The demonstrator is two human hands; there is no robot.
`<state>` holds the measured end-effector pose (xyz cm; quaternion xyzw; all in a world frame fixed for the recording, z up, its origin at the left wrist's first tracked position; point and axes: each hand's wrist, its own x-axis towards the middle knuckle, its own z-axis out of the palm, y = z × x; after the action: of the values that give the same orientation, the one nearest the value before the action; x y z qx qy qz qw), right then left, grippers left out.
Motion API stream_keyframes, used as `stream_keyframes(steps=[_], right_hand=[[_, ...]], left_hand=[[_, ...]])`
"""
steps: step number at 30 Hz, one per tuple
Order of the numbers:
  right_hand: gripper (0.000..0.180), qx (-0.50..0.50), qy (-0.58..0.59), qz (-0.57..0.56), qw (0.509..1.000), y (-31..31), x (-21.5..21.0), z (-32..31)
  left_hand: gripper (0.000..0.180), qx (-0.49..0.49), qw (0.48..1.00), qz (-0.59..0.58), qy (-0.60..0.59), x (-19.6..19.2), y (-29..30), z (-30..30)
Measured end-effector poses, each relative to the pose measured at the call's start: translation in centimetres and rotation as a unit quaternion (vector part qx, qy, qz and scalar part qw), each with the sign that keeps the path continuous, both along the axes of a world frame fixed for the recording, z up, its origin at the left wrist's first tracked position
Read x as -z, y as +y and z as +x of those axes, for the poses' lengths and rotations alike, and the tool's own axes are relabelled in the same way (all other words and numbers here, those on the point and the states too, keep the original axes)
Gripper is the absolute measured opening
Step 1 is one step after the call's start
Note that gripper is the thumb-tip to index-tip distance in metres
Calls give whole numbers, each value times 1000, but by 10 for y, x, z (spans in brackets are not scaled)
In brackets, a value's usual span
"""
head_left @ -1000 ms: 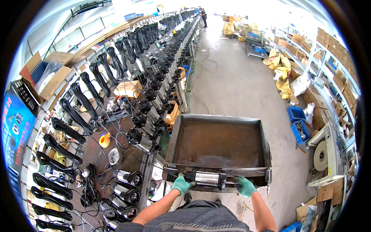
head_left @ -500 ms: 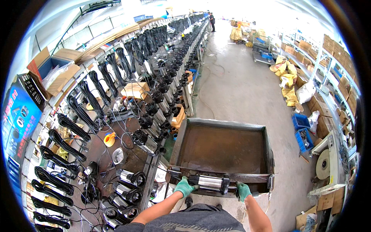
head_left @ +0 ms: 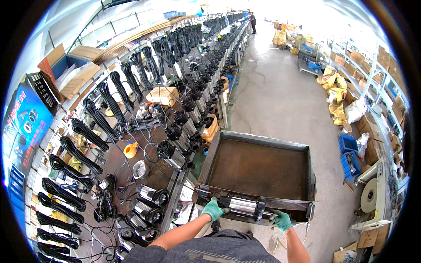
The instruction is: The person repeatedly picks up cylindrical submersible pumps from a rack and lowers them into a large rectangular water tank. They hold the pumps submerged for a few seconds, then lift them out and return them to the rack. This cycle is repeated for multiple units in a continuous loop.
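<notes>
A cylindrical pump (head_left: pixel 242 206) with a bright steel body and black ends lies sideways across the near edge of a shallow metal tank (head_left: pixel 312 175). Green gloves cover both hands. My left hand (head_left: pixel 213 210) is closed around the pump's black left end, where a dark cable runs off to the left. At the other end, the fingers of my right hand (head_left: pixel 282 221) close on a short, thin metal part sticking out of the pump; the exact grip is partly hidden. Brownish liquid or a stained bottom shows inside the tank.
Left of the tank, a long workbench (head_left: pixel 151 175) carries rows of similar pumps (head_left: pixel 175 156), hanging black cable coils (head_left: pixel 90 133) and an orange tape roll (head_left: pixel 130 150). Blue bins (head_left: pixel 350 164), yellow sacks (head_left: pixel 337 94) and a reel machine (head_left: pixel 372 195) stand along the right. Far off stands a person (head_left: pixel 252 22).
The view has turned slightly left, so the surroundings sit further right. My right hand has shifted, its fingers now reaching further toward the pump's end. My left hand keeps its place on the pump.
</notes>
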<state>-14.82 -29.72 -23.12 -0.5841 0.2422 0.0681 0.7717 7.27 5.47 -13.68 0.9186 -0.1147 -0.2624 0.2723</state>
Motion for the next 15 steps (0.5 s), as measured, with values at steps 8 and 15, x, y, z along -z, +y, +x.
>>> stream_keyframes(steps=[8,15], right_hand=[[41,126,17,-49,991,32,-7,1],[44,161,13,-17,987,40,-28,9]], left_hand=[[87,-18,998,-54,-28,23,3,7],[68,-24,964,-259,52,63,7,12]])
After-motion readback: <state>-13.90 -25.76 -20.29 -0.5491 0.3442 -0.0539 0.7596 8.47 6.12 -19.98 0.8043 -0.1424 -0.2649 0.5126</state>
